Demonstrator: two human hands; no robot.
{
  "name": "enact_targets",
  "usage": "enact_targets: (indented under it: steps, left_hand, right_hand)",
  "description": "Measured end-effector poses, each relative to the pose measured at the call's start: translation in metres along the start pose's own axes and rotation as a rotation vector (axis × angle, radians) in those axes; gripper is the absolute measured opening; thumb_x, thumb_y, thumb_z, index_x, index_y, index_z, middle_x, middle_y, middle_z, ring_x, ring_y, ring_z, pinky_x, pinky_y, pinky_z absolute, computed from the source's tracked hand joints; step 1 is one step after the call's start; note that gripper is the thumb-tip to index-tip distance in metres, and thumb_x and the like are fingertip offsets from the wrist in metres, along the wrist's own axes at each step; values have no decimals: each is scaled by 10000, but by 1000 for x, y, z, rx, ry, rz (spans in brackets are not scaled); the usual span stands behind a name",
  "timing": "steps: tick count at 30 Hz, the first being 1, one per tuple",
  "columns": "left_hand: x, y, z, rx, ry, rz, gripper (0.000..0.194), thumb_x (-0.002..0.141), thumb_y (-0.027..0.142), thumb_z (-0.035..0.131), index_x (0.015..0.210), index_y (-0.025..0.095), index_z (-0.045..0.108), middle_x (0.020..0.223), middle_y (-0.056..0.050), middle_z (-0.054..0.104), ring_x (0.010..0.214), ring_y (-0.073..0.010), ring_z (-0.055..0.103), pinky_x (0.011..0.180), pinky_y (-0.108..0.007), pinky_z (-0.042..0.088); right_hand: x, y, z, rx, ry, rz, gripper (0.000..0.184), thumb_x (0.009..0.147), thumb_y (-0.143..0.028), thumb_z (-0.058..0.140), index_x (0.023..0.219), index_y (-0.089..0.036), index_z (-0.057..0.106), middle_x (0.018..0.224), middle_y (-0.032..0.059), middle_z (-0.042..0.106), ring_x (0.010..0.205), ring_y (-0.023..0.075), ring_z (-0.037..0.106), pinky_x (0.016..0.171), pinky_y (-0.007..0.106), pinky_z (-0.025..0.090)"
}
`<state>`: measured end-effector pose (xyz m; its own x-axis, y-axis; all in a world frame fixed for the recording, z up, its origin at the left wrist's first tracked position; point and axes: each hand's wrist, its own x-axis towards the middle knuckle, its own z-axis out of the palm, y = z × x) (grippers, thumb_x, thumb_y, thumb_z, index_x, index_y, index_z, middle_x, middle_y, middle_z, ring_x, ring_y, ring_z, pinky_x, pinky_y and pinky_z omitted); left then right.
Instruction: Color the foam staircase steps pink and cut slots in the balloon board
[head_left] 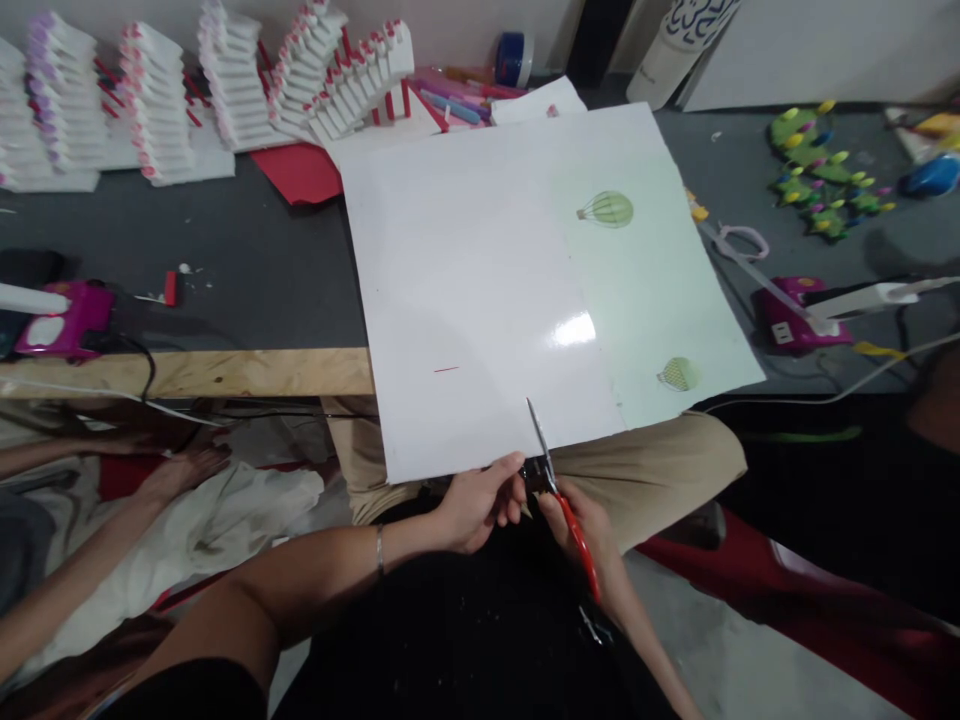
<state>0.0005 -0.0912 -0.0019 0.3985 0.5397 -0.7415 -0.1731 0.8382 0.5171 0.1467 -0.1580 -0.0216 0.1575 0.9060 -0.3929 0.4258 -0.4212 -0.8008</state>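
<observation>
A pair of scissors [574, 530] with red handles is gripped in my right hand [592, 525], its blades pointing up over the near edge of a large glossy white sheet [465, 250]. My left hand [484, 500] is closed just left of the blades, thumb and fingers pinched beside a small dark glossy piece [534, 473], whose kind I cannot make out. The sheet rests partly on the table and overhangs my lap. Its right part is pale green with two printed balloons [607, 210]. A short red line [446, 369] shows on the white part.
White racks [165, 110] with small coloured pieces stand at the back left. Magenta devices [67, 320] with cords sit on the grey table [262, 280] at both sides. Green decorated pieces [817, 170] lie at the right. Another person's arms [150, 500] are at the left.
</observation>
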Motion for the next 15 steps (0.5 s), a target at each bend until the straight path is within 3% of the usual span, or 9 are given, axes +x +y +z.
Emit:
enact_targets:
  steps: [5,15]
  left_hand:
    - [-1,-1,0,-4,-4,14,498,707,600,673,499,161,564,394,28,473,345,-49,384,373,-222,150]
    - [-5,-3,5,-16,-10,-11,541,661,648,706,487,158,554,401,37,460,336,-45,382,355,-226,142]
  right_hand:
    - [-1,2,0,5,15,-40,505,855,-642,504,862,-174,695,669,53,679,564,180,598,535,253,473]
    - [-1,-15,-11,8,-94,-97,451,935,-583,405,831,-191,604,685,42,658,579,166,576,551,255,456]
